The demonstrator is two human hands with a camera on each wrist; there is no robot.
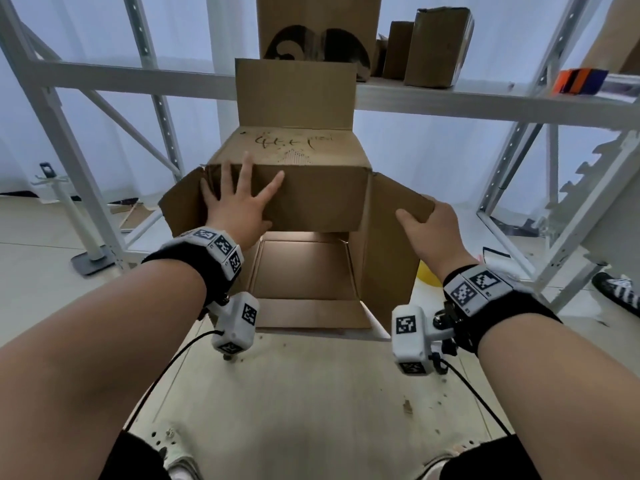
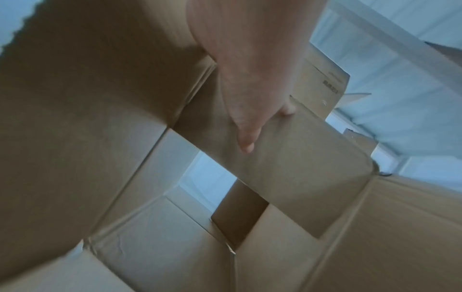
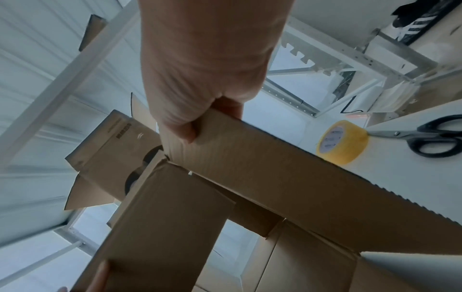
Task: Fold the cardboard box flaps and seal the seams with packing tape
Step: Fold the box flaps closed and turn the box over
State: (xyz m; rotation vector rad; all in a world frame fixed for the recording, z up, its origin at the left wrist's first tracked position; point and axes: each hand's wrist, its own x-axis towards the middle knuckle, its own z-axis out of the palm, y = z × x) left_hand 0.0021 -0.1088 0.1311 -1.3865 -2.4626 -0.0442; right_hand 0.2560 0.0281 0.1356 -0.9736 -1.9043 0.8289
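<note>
Head view shows the left hand [image 1: 239,202] lying flat, fingers spread and straight, on the outer face of one flap [image 1: 311,199] of the cardboard box [image 1: 304,271]; it presses and does not grip. The left wrist view agrees: the fingers [image 2: 246,138] are stretched along the cardboard. The right hand [image 1: 427,230] is curled round the free end of the right side flap [image 1: 398,220], thumb on one face and the other fingers hidden behind it; the right wrist view shows the same grasp at the flap's edge.

The box lies on its side on the bench [image 1: 311,393], near the far edge, with its open mouth turned toward the person, so both hands reach forward to it. The pressed flap hangs across the top of the mouth, its long axis running left to right. The right flap stands out from the right side of the mouth, its long axis up and down. A left side flap [image 1: 180,202] also stands open, just beside the left hand, and a bottom flap [image 1: 311,311] lies on the bench.

I judge the folding is under way and no seam is closed yet. The right hand is the nearer one for swinging its flap inward, toward the left.

The yellow tape roll [image 3: 342,142] and the scissors [image 3: 425,138] lie on the bench at the right of the box, touching or nearly so, on the right hand's side.
</note>
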